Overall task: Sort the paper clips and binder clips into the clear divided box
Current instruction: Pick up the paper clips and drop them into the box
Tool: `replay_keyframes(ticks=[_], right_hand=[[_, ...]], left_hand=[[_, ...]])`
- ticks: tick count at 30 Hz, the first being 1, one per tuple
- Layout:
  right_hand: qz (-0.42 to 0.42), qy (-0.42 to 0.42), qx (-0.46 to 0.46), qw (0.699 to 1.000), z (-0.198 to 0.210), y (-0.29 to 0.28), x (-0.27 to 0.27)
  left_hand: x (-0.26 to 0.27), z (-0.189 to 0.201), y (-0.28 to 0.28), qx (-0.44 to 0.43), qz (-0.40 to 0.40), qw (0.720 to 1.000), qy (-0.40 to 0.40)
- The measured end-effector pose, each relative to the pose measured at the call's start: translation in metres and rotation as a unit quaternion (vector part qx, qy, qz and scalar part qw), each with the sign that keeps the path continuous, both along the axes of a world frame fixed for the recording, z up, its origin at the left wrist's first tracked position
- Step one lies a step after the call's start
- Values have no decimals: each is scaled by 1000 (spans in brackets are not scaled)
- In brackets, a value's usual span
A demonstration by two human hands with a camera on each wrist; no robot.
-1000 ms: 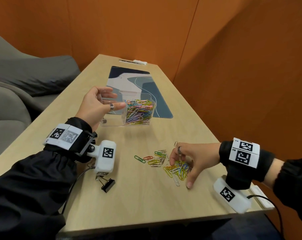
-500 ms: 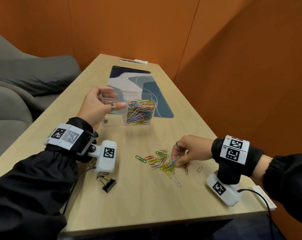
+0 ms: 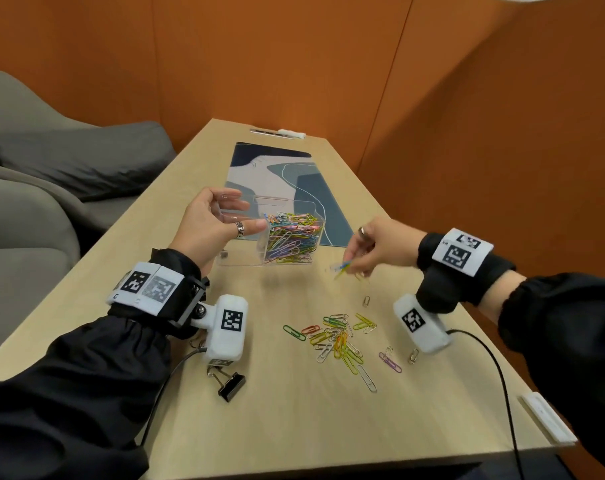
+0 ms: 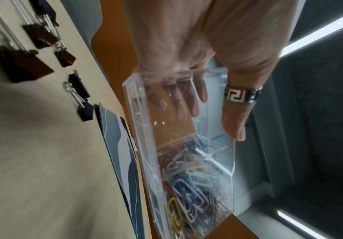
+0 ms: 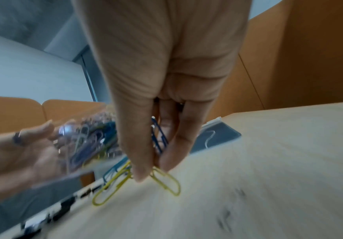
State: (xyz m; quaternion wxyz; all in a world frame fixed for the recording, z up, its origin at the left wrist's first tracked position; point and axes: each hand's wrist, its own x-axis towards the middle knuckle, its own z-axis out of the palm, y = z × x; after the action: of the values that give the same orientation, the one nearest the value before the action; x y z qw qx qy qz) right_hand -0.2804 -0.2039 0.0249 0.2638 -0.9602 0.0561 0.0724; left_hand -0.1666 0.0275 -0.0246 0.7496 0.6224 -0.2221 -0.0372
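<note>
We see the left hand (image 3: 212,225) wrapped around the left end of the clear divided box (image 3: 276,237), thumb on the near wall and fingers on the far wall, lifting that end so the box sits tilted over the desk (image 3: 294,427). In the left wrist view the fingers (image 4: 185,98) show through the clear plastic of an empty compartment, and the thumb wears a patterned ring (image 4: 241,96). The right compartment holds a heap of coloured paper clips (image 3: 292,239). Our right hand (image 3: 377,245) hangs above the desk just right of the box, thumb and fingertips pressed together on a small bunch of yellow and blue clips (image 5: 146,169); the right wrist view shows them dangling below the pinch, though motion blur hides how many there are. A loose scatter of paper clips (image 3: 339,337) lies on the desk nearer to us, between the two wrists, with a few strays off to its right. One black binder clip (image 3: 231,386) rests near the left wrist camera, and the left wrist view shows several more binder clips (image 4: 44,37) lined up on the desk to the left of the box. A blue patterned mat (image 3: 276,171) lies beyond the box.
</note>
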Motion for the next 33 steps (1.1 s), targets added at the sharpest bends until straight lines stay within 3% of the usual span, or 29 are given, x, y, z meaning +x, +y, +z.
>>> replay_keyframes(ticks=[6, 15, 22, 25, 28, 30, 32, 33], right_hand=[[-18, -144, 22, 989, 48, 15, 25], [10, -171, -69, 983, 31, 47, 39], [56, -195, 131, 970, 27, 35, 12], [52, -263, 123, 956, 27, 30, 0], [-4, -341, 72, 937, 29, 24, -20], [-50, -305, 78, 948, 26, 16, -29], [-79, -206, 180, 958, 20, 10, -39], [-77, -169, 252, 950, 15, 9, -43]], left_hand=[[-2, 0, -1, 8, -13, 1000, 10], [-10, 2, -5, 10, -33, 999, 0], [-16, 8, -7, -11, -61, 998, -11], [-17, 9, -7, -18, -71, 997, 2], [-19, 14, -10, -41, -72, 996, 16], [-24, 21, -13, -55, -75, 995, 22], [-32, 29, -19, -54, -90, 994, 29], [-36, 33, -23, -51, -99, 993, 34]])
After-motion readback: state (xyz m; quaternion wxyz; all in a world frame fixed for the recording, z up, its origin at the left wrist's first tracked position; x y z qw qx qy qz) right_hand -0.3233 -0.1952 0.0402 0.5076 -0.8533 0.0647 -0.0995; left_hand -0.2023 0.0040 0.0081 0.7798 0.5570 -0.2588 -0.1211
